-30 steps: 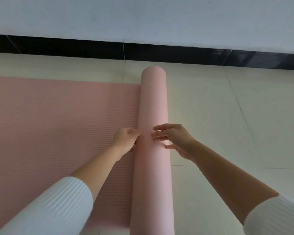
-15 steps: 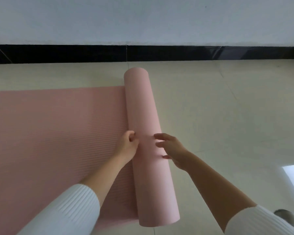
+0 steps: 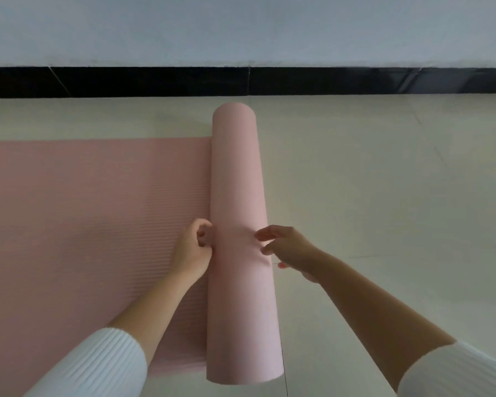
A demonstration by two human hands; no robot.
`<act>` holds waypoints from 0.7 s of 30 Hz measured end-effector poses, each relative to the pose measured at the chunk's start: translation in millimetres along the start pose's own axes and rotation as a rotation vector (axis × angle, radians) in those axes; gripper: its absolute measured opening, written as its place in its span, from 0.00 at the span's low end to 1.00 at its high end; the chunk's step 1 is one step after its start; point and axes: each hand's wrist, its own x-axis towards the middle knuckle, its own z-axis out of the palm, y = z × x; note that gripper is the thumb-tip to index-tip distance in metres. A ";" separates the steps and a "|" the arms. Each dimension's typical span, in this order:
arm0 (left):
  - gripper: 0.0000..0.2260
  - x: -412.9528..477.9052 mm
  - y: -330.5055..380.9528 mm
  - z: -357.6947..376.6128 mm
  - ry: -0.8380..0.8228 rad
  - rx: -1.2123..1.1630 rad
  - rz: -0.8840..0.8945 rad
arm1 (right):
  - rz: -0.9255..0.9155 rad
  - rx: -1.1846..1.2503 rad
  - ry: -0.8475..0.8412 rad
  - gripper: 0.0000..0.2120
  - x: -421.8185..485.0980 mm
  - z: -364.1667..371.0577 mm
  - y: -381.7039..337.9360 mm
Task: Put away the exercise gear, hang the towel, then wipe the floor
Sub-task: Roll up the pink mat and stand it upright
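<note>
Left hand [image 3: 194, 250], curled, presses the pink mat roll [image 3: 239, 239] at its right; right hand [image 3: 288, 249], apparently loose-fingered, rests opposite.

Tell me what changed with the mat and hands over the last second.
Little visibly changed. The left hand stays curled against the roll's left side; the right hand keeps its fingers on top. The flat part of the mat still lies unrolled on the floor. The apparent shift looks mostly like camera movement.
</note>
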 end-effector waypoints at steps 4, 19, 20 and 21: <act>0.15 -10.5 1.0 -34.3 -0.238 -0.060 -0.286 | 0.002 0.103 -0.112 0.25 11.9 20.6 -14.0; 0.23 -51.2 -9.4 -69.7 -0.355 0.575 -0.163 | -0.182 -0.290 -0.046 0.24 28.3 64.6 -47.2; 0.21 -48.7 -11.8 -71.7 -0.332 0.472 -0.194 | -0.213 -0.291 -0.032 0.23 31.7 69.4 -48.3; 0.20 -46.5 -14.3 -73.9 -0.310 0.377 -0.228 | -0.246 -0.293 -0.009 0.23 33.5 74.3 -49.9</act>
